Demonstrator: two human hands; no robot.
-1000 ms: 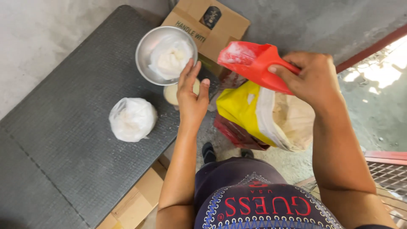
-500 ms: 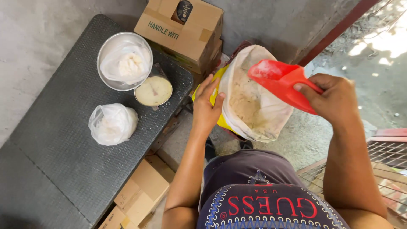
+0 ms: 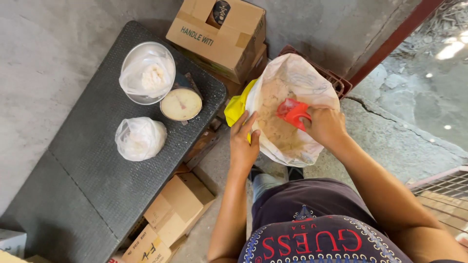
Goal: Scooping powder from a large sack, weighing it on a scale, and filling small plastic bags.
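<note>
My right hand (image 3: pixel 324 125) grips a red scoop (image 3: pixel 291 112) pushed down into pale powder inside a big open sack (image 3: pixel 312 83) with a clear liner and yellow outer skin. My left hand (image 3: pixel 243 143) presses against the sack's near left rim, fingers spread, holding it open. On the dark table (image 3: pixel 92 180) to the left, a metal bowl (image 3: pixel 127 61) lined with a plastic bag of white powder sits on a round-dial scale (image 3: pixel 181 103). A tied plastic bag of white powder (image 3: pixel 140 138) lies in front of it.
A brown cardboard box (image 3: pixel 219 31) stands behind the sack against a grey wall. More cardboard boxes (image 3: pixel 170 214) lie under the table's near edge. A dark red crate (image 3: pixel 336 80) holds the sack. Concrete floor and a metal grate (image 3: pixel 441 192) are at right.
The red scoop has gone from above the sack down into the powder. My left hand moved from the sack's side to its near rim.
</note>
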